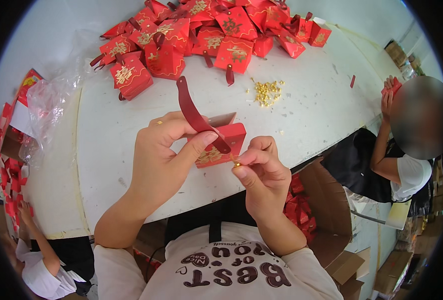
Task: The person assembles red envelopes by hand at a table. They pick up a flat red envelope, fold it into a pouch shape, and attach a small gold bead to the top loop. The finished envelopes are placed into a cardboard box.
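Before me on the table is a small red paper gift box (235, 134) with gold print on its side and a flap raised at the top. My left hand (156, 152) is closed around the box and a dark red strap (189, 104), its thumb pressing the strap against the box. The strap's free end stands up, and a hole shows near the lower end. Between thumb and fingertips, my right hand (262, 172) pinches a small gold fastener (237, 164), close to the strap's lower end. Further off lies a little heap of gold fasteners (268, 93).
A big pile of red gift boxes (236, 55) with straps covers the table's far side. Clear plastic film (56, 107) lies at left. Below the right edge stands a cardboard carton (326, 200) holding red boxes. Co-workers sit left and right, the right one holding a red piece (392, 86).
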